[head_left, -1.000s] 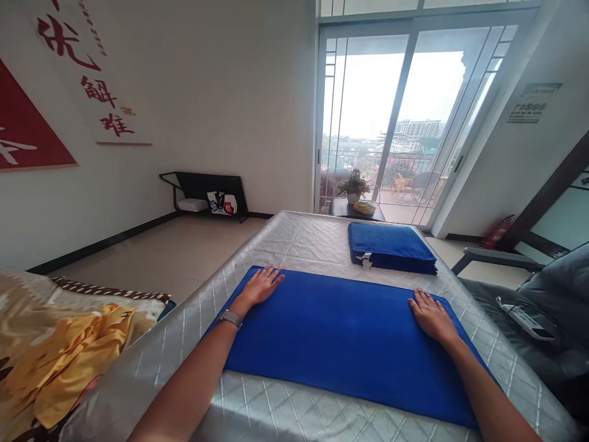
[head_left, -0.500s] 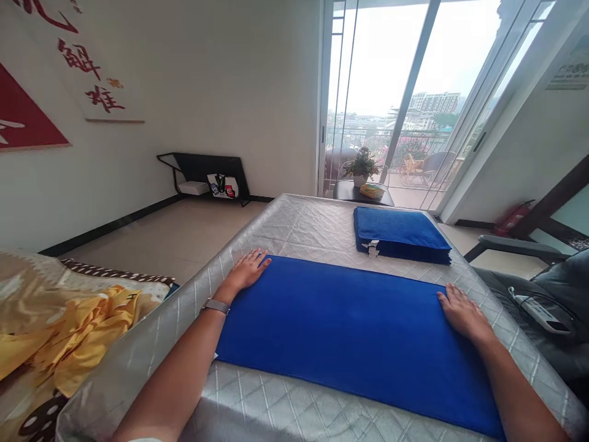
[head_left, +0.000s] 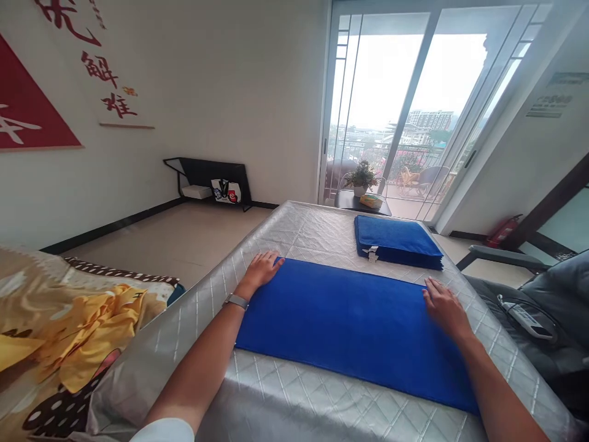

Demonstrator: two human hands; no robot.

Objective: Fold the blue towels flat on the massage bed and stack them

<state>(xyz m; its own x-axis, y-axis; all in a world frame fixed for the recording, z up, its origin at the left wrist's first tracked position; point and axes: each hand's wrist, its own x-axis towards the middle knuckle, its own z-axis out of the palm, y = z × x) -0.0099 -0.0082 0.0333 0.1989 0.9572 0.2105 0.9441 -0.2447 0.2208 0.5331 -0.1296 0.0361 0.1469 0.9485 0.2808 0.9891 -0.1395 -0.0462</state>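
A blue towel (head_left: 350, 325) lies spread flat on the silver quilted cover (head_left: 317, 227). My left hand (head_left: 263, 270) rests on its far left corner, fingers stretched out, with a watch on the wrist. At the far right corner, my right hand (head_left: 445, 307) lies on the cloth with its fingers extended. Neither hand grips anything. Beyond the spread towel sits a neat stack of folded blue towels (head_left: 398, 239), with white tags showing at its near left corner. My right forearm covers part of the towel's right edge.
On the left is a patterned blanket (head_left: 27, 276) with yellow cloth (head_left: 101, 319) on it. A dark armchair (head_left: 524, 294) holding a white power strip (head_left: 524, 316) stands on the right. Behind are a potted plant (head_left: 361, 177) and a glass sliding door (head_left: 377, 80).
The view has tilted up slightly and shifted. The right hand looks drawn in a little toward the left along the towel's far edge; the left stays at its corner.
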